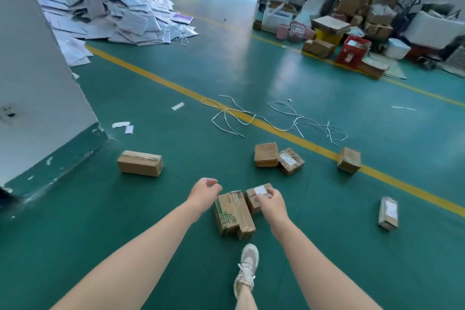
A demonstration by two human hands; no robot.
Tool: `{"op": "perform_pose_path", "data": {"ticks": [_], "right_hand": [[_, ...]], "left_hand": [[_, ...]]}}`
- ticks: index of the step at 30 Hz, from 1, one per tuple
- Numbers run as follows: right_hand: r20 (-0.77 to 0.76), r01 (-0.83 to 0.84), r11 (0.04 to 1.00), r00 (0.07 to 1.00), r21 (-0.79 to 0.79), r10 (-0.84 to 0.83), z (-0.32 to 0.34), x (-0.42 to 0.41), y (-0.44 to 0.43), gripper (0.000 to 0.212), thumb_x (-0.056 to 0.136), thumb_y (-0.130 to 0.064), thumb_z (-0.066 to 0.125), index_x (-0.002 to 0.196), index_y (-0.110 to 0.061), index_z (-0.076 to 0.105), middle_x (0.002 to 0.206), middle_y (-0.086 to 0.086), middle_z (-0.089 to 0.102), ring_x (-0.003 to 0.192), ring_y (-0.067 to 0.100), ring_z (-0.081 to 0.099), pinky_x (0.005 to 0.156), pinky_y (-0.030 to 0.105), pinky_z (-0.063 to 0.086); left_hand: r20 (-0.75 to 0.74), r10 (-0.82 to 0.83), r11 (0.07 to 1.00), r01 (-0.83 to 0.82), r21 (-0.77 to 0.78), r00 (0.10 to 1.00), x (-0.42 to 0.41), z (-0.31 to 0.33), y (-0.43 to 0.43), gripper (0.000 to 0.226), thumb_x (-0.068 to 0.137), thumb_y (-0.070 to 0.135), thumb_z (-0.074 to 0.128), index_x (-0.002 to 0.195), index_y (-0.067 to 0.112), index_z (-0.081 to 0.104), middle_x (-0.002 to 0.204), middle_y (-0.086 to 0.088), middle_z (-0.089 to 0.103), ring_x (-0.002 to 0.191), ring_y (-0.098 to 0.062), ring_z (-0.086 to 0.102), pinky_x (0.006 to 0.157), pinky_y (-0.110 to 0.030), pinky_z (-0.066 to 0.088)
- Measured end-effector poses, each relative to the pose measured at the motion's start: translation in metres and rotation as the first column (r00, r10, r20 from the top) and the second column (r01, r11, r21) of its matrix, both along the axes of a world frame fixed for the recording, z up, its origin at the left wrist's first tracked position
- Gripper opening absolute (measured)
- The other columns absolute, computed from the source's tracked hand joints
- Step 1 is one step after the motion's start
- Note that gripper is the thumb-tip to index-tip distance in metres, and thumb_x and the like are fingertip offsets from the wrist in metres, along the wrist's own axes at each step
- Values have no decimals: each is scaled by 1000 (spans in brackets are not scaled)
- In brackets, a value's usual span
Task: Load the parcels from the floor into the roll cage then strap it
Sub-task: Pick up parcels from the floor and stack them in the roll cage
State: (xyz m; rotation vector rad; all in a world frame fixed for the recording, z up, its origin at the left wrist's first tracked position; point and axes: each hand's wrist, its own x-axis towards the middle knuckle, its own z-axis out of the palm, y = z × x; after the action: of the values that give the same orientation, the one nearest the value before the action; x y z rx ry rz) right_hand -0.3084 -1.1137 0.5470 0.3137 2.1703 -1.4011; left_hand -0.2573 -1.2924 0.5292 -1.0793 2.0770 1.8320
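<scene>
The left hand (205, 192) is hanging loosely curled and empty. The right hand (270, 202) is curling over the small labelled parcel (253, 202) (contact unclear), which is lying on the floor (163, 209) against the green-printed parcel (232, 211). Gripping opposite sides seems wisest, and open floor is lying all around.

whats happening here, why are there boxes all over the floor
A person stands over cardboard parcels scattered on the green floor, reaching both arms toward the nearest ones, a green-printed box and a small labelled box. The left hand and right hand hover above them, fingers loosely curled, holding nothing yet. No roll cage is in view.
</scene>
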Motion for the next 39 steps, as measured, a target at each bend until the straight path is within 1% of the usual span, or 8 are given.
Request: {"op": "perform_pose_path", "data": {"ticks": [9,13,16,23,27,31,35,39], "right_hand": [[90,-160,982,984,98,152,-65,-193,-16,55,95,-15,59,147,-15,38,133,5,52,101,15,51,74,25,41],[185,-220,965,964,142,192,-134,-252,-20,55,94,-15,60,146,-16,42,136,6,53,112,16,51,88,28,40],[257,-252,952,945,172,203,-197,-276,-21,52,93,-17,61,142,-18,46,130,3,55,107,16,54,82,27,43],[361,-335,915,901,224,241,-373,-297,-28,53,93,-18,58,144,-22,44,132,1,50,109,15,52,86,31,42],[379,-380,892,884,246,272,-476,-295,-33,58,92,-19,58,147,-26,41,147,1,44,131,19,47,99,36,44],[381,-423,866,872,267,309,-556,-291,-38,61,92,-15,56,150,-25,38,154,-1,39,139,20,40,103,37,39],[335,-493,819,855,292,395,-612,-292,-42,64,92,-12,54,152,-28,37,159,-1,29,146,21,29,112,43,35],[332,-606,703,794,373,509,-651,-286,-43,69,95,-18,53,156,-37,26,167,-4,-2,153,19,5,116,44,31]], "left_hand": [[173,68,997,-72,22,983,-164,-63,-6,37,96,25,54,132,18,49,128,-1,55,116,-21,56,100,-41,47],[284,56,998,-60,7,957,-210,-126,-2,38,96,27,53,132,19,48,126,1,55,108,-17,58,92,-35,48],[386,22,1000,-12,-27,922,-230,-188,-4,38,95,31,54,131,22,48,123,3,54,93,-11,56,78,-29,44],[528,-24,1000,25,4,849,-252,-362,-4,49,95,30,54,141,20,42,139,-2,44,93,-10,49,78,-28,37],[568,-22,1000,30,-4,822,-261,-458,-2,59,93,30,57,146,20,34,149,-4,32,73,4,43,75,-28,37],[597,26,1000,-24,-11,802,-268,-537,4,80,88,33,62,153,24,16,153,-1,19,105,-22,57,82,-36,49],[654,96,995,-63,-74,750,-273,-595,18,103,83,40,66,155,25,-6,161,0,-1,145,-31,21,110,-48,36],[669,158,987,-117,-106,726,-277,-624,32,119,81,50,69,150,27,-25,162,-2,-16,150,-27,-4,116,-51,19]]}}
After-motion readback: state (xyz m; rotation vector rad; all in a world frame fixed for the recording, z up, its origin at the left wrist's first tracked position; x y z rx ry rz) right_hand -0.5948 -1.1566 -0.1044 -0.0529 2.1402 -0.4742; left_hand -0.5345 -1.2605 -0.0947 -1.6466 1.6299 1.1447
